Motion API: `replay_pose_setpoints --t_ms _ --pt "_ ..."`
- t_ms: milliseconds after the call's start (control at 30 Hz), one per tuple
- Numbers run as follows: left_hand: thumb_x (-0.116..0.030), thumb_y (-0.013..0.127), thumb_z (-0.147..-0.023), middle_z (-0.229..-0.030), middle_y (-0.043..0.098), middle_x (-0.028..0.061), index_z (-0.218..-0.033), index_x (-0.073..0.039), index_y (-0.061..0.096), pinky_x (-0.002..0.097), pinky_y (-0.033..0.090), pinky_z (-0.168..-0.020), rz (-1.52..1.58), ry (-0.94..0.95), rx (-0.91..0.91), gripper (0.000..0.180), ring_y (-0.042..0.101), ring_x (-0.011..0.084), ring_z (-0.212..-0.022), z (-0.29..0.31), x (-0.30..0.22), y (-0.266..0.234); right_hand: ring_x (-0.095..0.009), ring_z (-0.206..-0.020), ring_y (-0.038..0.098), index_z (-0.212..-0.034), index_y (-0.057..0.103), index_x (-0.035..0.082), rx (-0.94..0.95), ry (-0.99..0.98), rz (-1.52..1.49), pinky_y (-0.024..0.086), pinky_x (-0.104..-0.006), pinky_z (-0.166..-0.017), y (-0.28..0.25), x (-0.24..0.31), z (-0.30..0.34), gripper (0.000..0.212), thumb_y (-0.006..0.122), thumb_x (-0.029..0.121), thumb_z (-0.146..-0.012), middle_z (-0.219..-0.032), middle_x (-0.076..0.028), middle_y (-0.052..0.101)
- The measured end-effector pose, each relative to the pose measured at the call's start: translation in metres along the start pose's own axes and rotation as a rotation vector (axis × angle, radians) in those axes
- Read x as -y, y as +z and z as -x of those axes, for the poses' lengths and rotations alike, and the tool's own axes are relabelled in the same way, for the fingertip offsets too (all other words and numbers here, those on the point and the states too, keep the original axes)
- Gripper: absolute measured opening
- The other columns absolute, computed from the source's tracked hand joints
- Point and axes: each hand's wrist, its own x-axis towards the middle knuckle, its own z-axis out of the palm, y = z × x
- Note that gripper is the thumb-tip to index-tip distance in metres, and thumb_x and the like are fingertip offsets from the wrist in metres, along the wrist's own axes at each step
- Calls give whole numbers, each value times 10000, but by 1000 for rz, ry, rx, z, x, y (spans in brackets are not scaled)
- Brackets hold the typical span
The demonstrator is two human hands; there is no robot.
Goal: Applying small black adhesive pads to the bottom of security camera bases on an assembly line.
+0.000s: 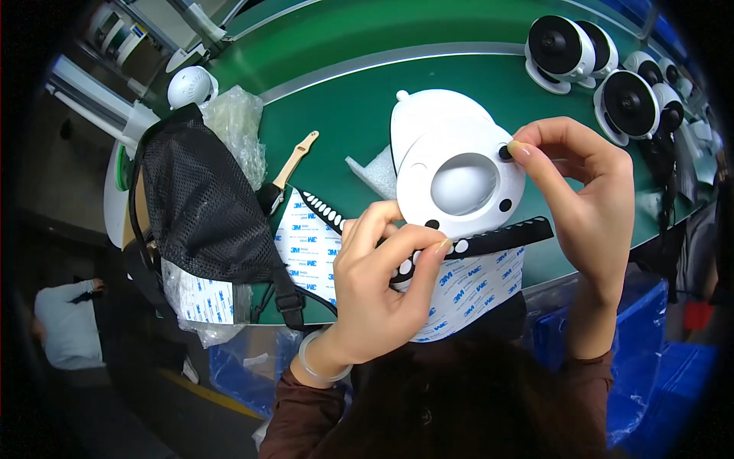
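Note:
My left hand grips the lower edge of a white round camera base, together with a black strip of round foam pads on white backing paper. My right hand presses a small black pad onto the base's upper right rim with its fingertip. Two more black pads sit on the base's lower rim. A second white base lies under the first.
A black mesh bag lies at the left on the green bench, beside a crumpled clear plastic bag and a wooden-handled brush. Several white round cameras stand at the back right. A blue bin sits below.

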Motion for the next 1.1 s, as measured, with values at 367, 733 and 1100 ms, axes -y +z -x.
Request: replay_pose_setpoints --t_ms 367,733,1100 --pt "-35 653 -703 -843 571 58 -769 -53 634 294 300 -629 35 3 4 71 476 164 -642 1 1 0 -92 -686 579 -779 627 -4 -50 -17 100 455 -208 -623 7 1 3 77 639 70 -763 -750 -39 624" --pt "-41 667 -693 -954 578 99 -789 -72 644 302 373 -642 -22 -45 12 103 505 208 -708 3 0 -12 -84 -689 607 -936 586 -14 -68 -75 -49 468 -200 -606 6 -7 -2 131 577 57 -826 -743 -69 646" --pt "-85 599 -758 -757 521 86 -757 -38 593 326 332 -662 124 136 -64 47 511 236 -716 3 10 12 -30 -596 273 -732 496 4 45 -78 -67 190 -216 -504 4 -58 3 222 472 130 -913 -651 59 348"
